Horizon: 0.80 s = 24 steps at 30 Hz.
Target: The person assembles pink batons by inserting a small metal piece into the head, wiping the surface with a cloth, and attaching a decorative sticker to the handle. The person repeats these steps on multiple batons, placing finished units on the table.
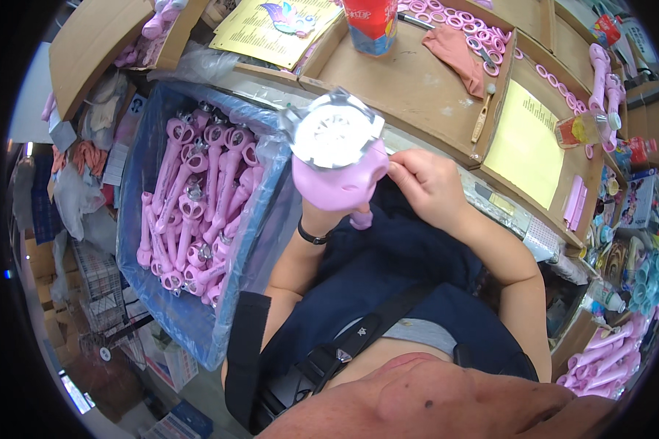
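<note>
We see a big blue bin (170,329) on our left, with a plastic bag lining it. Lots of pink wands (213,172) are piled up in it, with shiny silver bits on their ends. In front of us is a wide brown tray (410,88). Just to its right, a long yellow sheet (520,143) lies in another tray.

We have a pink toy (337,183) up in the air, near the middle, in front of our dark blue top (395,249). The toy has a round, shiny top with silver points. Our left grip (322,217) holds the toy from below, but the toy hides most of the fingers. Our right grip (438,184) has thumb and finger pressed together, touching the toy's right side. We cannot tell if they pinch something tiny there.

In the wide tray are a red cup (371,25), a peach cloth (454,57), a thin brush (482,118) and some little pink rings (483,33).
</note>
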Each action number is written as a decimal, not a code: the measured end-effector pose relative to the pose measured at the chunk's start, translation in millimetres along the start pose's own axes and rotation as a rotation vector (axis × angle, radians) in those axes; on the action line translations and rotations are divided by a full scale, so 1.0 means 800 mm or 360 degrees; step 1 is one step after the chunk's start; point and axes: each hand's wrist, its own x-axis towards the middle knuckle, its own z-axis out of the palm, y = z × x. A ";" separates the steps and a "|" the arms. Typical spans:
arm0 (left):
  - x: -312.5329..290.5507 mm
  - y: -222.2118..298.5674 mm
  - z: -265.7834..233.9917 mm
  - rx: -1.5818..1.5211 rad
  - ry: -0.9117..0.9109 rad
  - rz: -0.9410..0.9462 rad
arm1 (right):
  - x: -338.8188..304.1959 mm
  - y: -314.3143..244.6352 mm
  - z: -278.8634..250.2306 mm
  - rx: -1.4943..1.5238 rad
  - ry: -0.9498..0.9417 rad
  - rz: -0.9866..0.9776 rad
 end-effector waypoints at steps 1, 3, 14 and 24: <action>0.002 0.004 -0.001 0.0243 -0.0177 0.0070 | 0.000 -0.001 0.000 0.0408 -0.0105 0.0533; 0.009 0.013 0.000 0.0595 -0.0391 0.0167 | 0.000 0.001 -0.016 0.1193 -0.0473 0.1566; 0.008 0.026 0.011 0.0377 -0.0336 0.0187 | -0.029 0.013 -0.004 -0.0152 -0.0092 -0.0254; -0.004 0.004 0.004 0.0161 -0.0513 0.0008 | -0.047 0.013 0.003 0.0196 -0.0062 0.0234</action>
